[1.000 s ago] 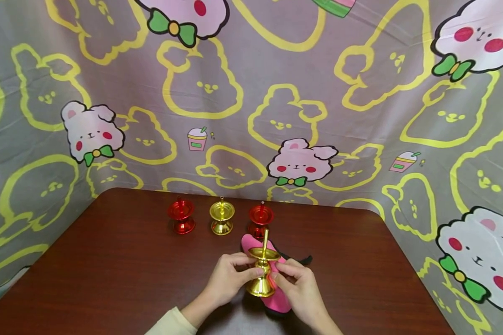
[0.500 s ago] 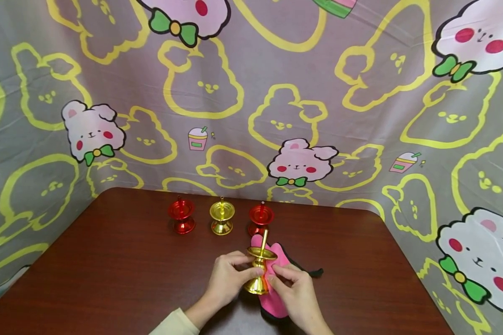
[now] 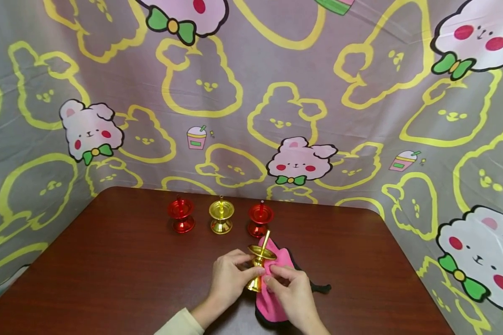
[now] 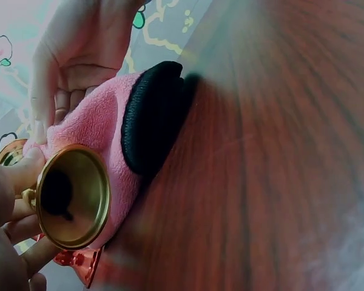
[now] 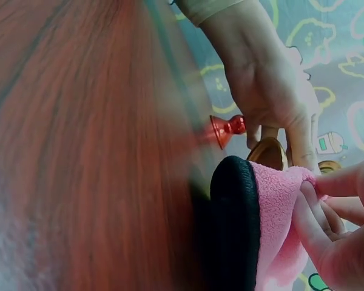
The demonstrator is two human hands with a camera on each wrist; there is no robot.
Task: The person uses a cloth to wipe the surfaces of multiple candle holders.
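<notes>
A shiny gold candle holder (image 3: 254, 284) with a thin upright stem is held by its middle in my left hand (image 3: 230, 277), leaning a little to the right above the table. Its hollow base (image 4: 85, 209) faces the left wrist camera. Beside it, my right hand (image 3: 293, 291) pinches a fuzzy pink cloth (image 3: 270, 304) with a black edge, the fingertips pressing it against the holder's waist. In the right wrist view the bunched cloth (image 5: 276, 194) covers much of the holder. A black strap (image 3: 322, 288) trails from the cloth to the right.
Along the back of the brown table (image 3: 121, 270) stand a red candle holder (image 3: 182, 216), a gold one (image 3: 221, 215) and another red one (image 3: 261, 218). A grey curtain (image 3: 234, 70) with cartoon bears hangs behind and at both sides.
The pink cloth has turned and shifted, its strap end swinging right and toward me. The gold holder has moved slightly left, and my right hand has slid a little left with it.
</notes>
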